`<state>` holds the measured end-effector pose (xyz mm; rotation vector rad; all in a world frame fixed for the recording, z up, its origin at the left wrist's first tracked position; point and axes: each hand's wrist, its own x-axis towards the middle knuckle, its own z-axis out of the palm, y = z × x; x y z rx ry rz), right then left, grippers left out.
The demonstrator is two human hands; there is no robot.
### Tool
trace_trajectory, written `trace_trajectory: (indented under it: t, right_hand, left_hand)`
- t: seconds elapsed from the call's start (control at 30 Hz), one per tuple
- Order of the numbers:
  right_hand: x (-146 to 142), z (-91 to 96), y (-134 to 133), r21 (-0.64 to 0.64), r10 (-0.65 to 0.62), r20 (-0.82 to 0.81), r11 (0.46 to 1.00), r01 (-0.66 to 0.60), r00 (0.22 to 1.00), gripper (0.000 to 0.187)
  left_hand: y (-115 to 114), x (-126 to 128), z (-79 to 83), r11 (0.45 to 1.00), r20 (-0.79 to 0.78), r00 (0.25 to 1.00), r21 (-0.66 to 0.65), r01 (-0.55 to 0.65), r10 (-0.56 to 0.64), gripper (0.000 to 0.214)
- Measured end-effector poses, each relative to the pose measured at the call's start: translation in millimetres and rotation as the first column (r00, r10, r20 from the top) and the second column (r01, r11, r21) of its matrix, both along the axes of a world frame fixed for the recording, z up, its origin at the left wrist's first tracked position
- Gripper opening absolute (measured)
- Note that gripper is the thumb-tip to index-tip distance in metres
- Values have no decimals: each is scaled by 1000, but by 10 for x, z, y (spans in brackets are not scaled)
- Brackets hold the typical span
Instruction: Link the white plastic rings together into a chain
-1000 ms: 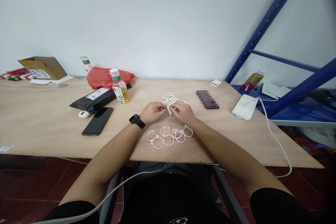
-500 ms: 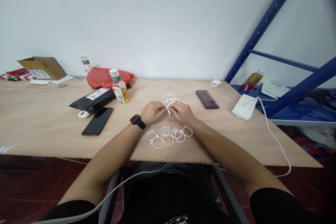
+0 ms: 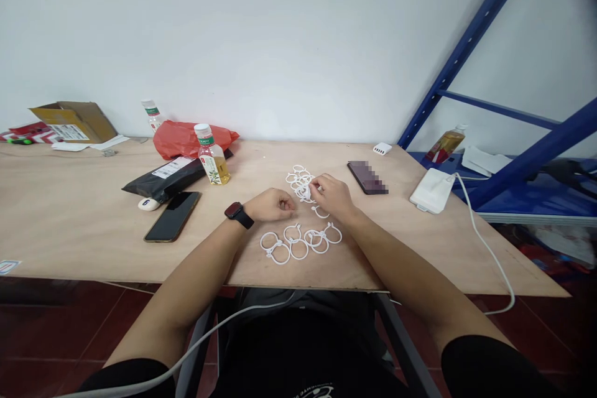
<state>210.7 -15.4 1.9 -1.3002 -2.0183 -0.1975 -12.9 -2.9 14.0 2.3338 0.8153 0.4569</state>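
Rings of white plastic (image 3: pixel 299 181) lie in a loose, tangled heap at the far middle of the plywood table (image 3: pixel 69 217), a spot that seems chosen to sit within easy reach of both hands. Nearer me, a second group of rings (image 3: pixel 298 245) is spread in a low row, overlapping only with their neighbours and kept apart from the heap, perhaps so the two lots do not mix.

I have the right hand (image 3: pixel 332 198) at the heap's right edge, its fingertips (image 3: pixel 311 185) bunched together against the rings; whether they clamp one, I cannot tell. A single ring (image 3: pixel 319 212) lies just below that hand. The left hand (image 3: pixel 273 205), with a black smartwatch (image 3: pixel 239 215) on its wrist, sits near the heap with its fingers curled together and nothing visible in them.

A black smartphone (image 3: pixel 172 216) lies flat to the left, and a pixelated dark slab (image 3: pixel 367 177) lies to the right, both seemingly set aside to leave the middle free.
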Motion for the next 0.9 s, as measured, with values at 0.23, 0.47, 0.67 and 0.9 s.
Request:
trace_trajectory:
  t: [0.23, 0.47, 0.67, 0.9]
  right_hand:
    - [27, 4, 13, -34, -79, 5, 996, 79, 997, 18]
    - [-22, 6, -21, -89, 141, -59, 985, -146, 988, 14]
    - [-65, -30, -21, -128, 326, -135, 931, -342, 936, 15]
    - [-71, -40, -10, -131, 327, -216, 924, -359, 920, 16]
  left_hand:
    - [-40, 64, -48, 990, -145, 986, -120, 69, -86, 12]
    - [52, 39, -42, 963, -93, 995, 271, -14, 40, 8]
    - [77, 25, -37, 890, 196, 978, 429, -156, 77, 10]
    - [68, 45, -68, 879, 267, 963, 448, -161, 40, 16]
